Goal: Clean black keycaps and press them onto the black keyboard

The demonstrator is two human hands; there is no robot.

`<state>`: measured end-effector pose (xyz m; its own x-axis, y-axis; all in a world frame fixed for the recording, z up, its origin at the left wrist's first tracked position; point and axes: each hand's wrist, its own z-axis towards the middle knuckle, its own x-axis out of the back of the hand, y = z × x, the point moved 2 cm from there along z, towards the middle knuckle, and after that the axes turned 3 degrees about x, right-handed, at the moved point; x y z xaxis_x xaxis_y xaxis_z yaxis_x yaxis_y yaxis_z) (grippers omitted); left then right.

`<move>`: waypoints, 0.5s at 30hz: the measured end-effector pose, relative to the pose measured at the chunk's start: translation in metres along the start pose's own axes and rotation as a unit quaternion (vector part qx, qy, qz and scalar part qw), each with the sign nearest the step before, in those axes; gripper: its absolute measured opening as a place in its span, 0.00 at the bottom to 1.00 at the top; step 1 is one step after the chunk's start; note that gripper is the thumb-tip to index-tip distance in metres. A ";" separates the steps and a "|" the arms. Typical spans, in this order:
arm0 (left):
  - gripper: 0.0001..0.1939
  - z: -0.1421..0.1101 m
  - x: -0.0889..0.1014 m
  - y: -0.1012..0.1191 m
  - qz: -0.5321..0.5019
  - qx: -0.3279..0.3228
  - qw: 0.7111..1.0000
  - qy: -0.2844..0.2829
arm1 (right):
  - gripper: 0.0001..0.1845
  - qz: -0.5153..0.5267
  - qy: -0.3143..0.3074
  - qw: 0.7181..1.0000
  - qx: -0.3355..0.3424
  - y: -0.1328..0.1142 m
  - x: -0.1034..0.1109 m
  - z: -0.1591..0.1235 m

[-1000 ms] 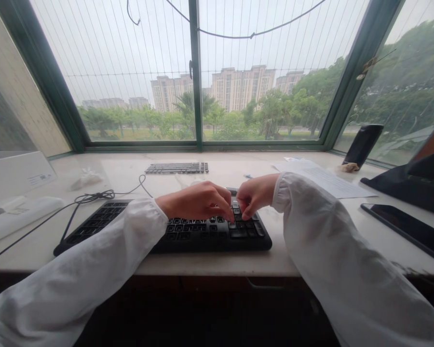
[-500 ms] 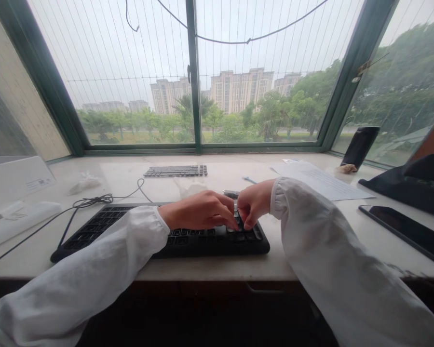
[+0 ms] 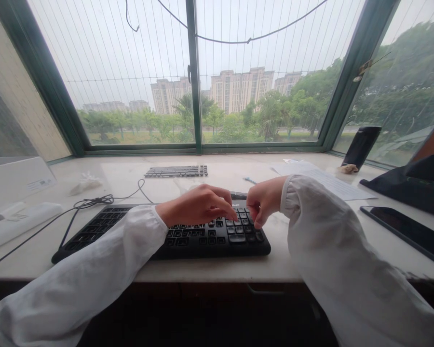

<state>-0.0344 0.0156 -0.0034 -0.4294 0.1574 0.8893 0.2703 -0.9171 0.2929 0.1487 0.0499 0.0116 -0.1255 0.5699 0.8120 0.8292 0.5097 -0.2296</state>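
A black keyboard (image 3: pixel 206 248) lies along the front of the white tabletop. Flat keycaps cover its number pad at the right end, while bare square key sockets show over much of the rest. My left hand (image 3: pixel 198 205) reaches over from the left, fingers bent and apart, their tips at the upper left of the number pad. At the pad's right side my right hand (image 3: pixel 265 200) is closed in a fist, knuckles up. A dark slender tool (image 3: pixel 238 195) juts from its left side; the working end is hidden.
Behind the keyboard sit rows of loose keycaps (image 3: pixel 176 171). A bundled cable (image 3: pixel 94 201) and white boxes (image 3: pixel 18 180) are at left. At right are a printed sheet (image 3: pixel 321 180), a phone (image 3: pixel 408 231), a dark cylinder (image 3: pixel 361 146) and black cloth (image 3: pixel 415 188).
My right hand has shifted right with the tool, off the middle of the number pad. My left fingers have lifted and moved slightly up, so more of the pad's keycaps show.
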 end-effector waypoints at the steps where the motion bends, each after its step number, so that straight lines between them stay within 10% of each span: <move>1: 0.11 0.000 0.000 -0.001 0.004 0.002 1.000 0.004 | 0.14 0.002 -0.005 1.000 -0.014 0.005 0.000 0.001; 15: 0.14 -0.004 0.010 -0.019 0.136 0.048 0.989 0.031 | 0.14 0.002 0.104 0.993 -0.048 0.028 0.010 0.009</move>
<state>-0.0473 0.0329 -0.0015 -0.3816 -0.1160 0.9170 0.4620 -0.8832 0.0805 0.1660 0.0759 0.0080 -0.0160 0.4214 0.9067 0.8787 0.4387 -0.1883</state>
